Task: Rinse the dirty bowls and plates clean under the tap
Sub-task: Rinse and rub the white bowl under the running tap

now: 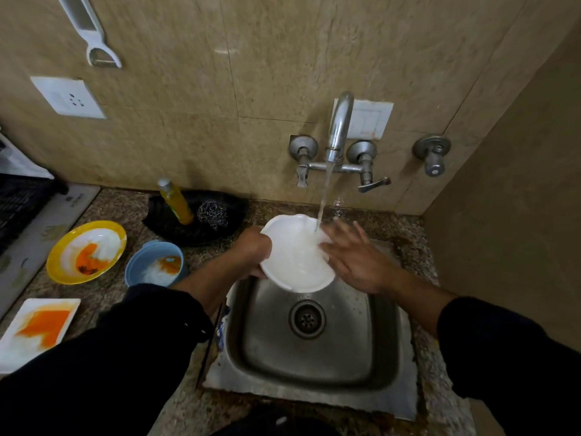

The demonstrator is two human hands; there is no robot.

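Observation:
A white bowl [294, 259] tilts over the back of the steel sink [317, 350], under the stream from the tap [338, 127]. My left hand [251, 247] grips its left rim. My right hand [352, 253] lies with spread fingers against the bowl's right side, where the water lands. On the counter to the left wait a yellow-rimmed plate [86, 251], a blue bowl [155, 264] and a white rectangular plate [37, 330], all smeared with orange residue.
A black tray [176, 228] behind the blue bowl holds a yellow soap bottle [176, 201] and a steel scrubber [213, 214]. Tap handles [374, 184] jut from the wall. A side wall closes in on the right. A dark stove edge [22, 202] lies far left.

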